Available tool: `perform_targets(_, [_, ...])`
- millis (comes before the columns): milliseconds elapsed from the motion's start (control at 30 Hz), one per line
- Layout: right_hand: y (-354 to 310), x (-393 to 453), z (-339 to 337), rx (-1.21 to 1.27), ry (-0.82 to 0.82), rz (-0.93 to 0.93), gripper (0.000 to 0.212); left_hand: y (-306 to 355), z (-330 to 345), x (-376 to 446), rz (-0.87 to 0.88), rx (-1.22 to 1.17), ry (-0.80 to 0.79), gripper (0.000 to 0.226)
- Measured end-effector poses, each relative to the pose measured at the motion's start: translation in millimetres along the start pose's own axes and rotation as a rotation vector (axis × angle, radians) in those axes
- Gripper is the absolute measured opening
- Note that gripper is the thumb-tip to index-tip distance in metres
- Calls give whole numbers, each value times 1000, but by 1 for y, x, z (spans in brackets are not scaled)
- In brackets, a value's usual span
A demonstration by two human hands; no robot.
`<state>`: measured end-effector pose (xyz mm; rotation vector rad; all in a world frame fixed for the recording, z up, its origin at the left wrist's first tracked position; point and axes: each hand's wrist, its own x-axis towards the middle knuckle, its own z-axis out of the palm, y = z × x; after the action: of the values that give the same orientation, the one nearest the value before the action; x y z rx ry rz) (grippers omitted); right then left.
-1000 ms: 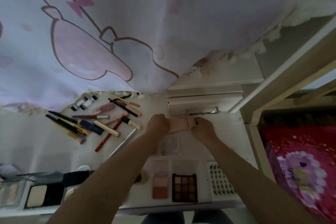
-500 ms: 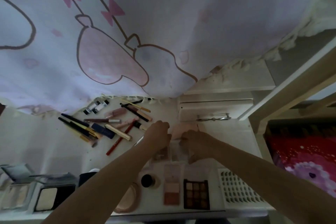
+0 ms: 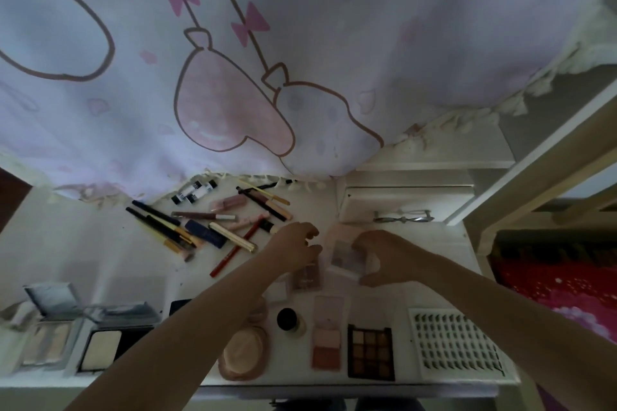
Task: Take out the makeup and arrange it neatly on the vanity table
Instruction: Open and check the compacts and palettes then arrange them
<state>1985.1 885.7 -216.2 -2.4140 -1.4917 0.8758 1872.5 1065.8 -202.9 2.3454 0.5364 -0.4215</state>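
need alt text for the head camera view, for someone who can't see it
Two bare hands work over a white vanity table: the right hand grips a small clear palette, the left hand hovers beside it. Pencils and tubes lie scattered to the left; compacts, a dark eyeshadow palette and a false-lash tray line the near edge.

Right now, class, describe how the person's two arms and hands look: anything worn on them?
Both forearms are bare, with no sleeves in view. The left hand and right hand show no gloves, watch or bracelets. Rings or nail polish cannot be told in the dim picture.
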Motion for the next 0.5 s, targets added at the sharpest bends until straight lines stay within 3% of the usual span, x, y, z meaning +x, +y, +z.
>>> perform_targets(167, [-12, -26, -42, 253, 162, 34, 58, 15, -20, -12, 119, -492, -180, 62])
perform_targets(267, [-26, -36, -68, 360, 239, 19, 52, 32, -40, -23, 263, -657, -140, 47])
perform_targets(500, [-57, -55, -110, 441, 401, -83, 46, 52, -70, -29, 389, -897, 7, 54])
